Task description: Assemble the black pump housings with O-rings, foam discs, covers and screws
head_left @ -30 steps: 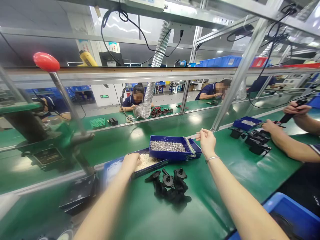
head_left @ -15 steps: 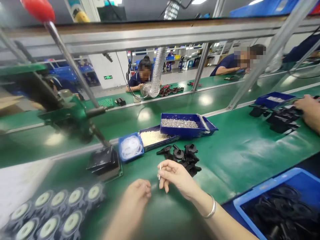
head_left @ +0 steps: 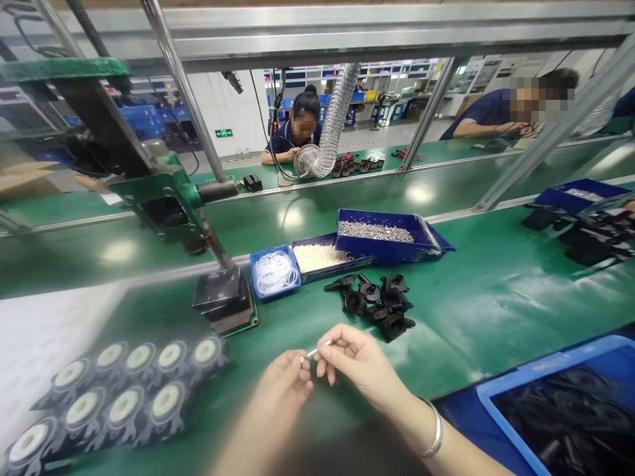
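My left hand (head_left: 288, 383) and my right hand (head_left: 354, 360) meet low over the green bench, fingertips almost touching. Between them I pinch a small thin metal pin (head_left: 313, 351); the right fingers grip one end and the left fingers close on a small white bead at the other end. A pile of black plastic parts (head_left: 377, 304) lies just beyond my hands. Behind it stand a blue tray of metal pins (head_left: 381, 233), a tray of white beads (head_left: 320, 256) and a small blue box of white rings (head_left: 274, 272).
A green hand press (head_left: 163, 192) with a black base (head_left: 223, 297) stands at left. Rows of black round parts with pale centres (head_left: 119, 390) lie at lower left. A blue bin of black parts (head_left: 560, 410) sits at lower right. Other people work across the belt.
The view tilted down a little. My hands moved closer together, and the pin, held upright in my right hand before, now lies level between both hands' fingertips.
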The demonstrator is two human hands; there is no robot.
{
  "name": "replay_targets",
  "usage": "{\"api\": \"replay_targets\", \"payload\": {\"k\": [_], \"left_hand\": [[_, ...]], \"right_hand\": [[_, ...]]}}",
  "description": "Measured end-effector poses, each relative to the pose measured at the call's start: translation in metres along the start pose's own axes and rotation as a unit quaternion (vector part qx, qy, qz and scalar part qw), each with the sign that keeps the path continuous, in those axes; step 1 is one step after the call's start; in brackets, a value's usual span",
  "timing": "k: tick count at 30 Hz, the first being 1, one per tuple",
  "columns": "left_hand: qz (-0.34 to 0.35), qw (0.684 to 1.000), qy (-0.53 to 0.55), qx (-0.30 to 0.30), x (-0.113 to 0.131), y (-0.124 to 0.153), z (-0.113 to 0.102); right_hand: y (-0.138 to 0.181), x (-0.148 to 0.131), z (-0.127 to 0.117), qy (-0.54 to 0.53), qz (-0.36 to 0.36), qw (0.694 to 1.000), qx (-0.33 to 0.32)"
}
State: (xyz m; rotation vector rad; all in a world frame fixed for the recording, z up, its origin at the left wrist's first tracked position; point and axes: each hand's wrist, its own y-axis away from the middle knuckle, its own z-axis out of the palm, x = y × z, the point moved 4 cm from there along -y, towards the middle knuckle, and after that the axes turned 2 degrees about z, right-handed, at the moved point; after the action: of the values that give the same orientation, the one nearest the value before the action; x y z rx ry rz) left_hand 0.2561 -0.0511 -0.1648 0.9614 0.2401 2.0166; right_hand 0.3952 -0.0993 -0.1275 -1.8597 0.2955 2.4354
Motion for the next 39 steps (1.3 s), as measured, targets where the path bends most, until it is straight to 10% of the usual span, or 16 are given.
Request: {"api": "replay_targets", "payload": {"k": [11,18,24,29,35,37,39], "left_hand": [[-0.003,1.0,0.006,0.002,-0.004,0.003,0.0],[0.006,0.999,-0.021,-0.036,-0.004,0.001,-0.001],[0.141,0.976,-0.164,0.01,0.009,0.001,-0.003],[0.269,0.858,-0.435,0.049,0.025,0.017,0.007],[0.27,0.787,-0.554,0.017,0.041,0.026,0.006],[0.323,0.681,-0.654,0.063,0.063,0.025,-0.015],[0.367,0.508,-0.77,0.119,0.087,0.022,-0.044]], "right_hand": [[0.009,-0.008,0.005,0.221,-0.164,0.959,0.071],[0.017,-0.01,0.012,0.312,-0.285,0.906,-0.008],[0.007,0.005,0.008,0.256,-0.135,0.957,-0.007],[0.005,0.034,0.011,-0.024,0.067,0.992,-0.105],[0.005,0.03,-0.005,-0.121,-0.008,0.986,-0.114],[0.001,0.017,-0.024,-0.095,-0.059,0.992,-0.055],[-0.003,0.004,-0.046,-0.042,-0.091,0.994,0.03]]}}
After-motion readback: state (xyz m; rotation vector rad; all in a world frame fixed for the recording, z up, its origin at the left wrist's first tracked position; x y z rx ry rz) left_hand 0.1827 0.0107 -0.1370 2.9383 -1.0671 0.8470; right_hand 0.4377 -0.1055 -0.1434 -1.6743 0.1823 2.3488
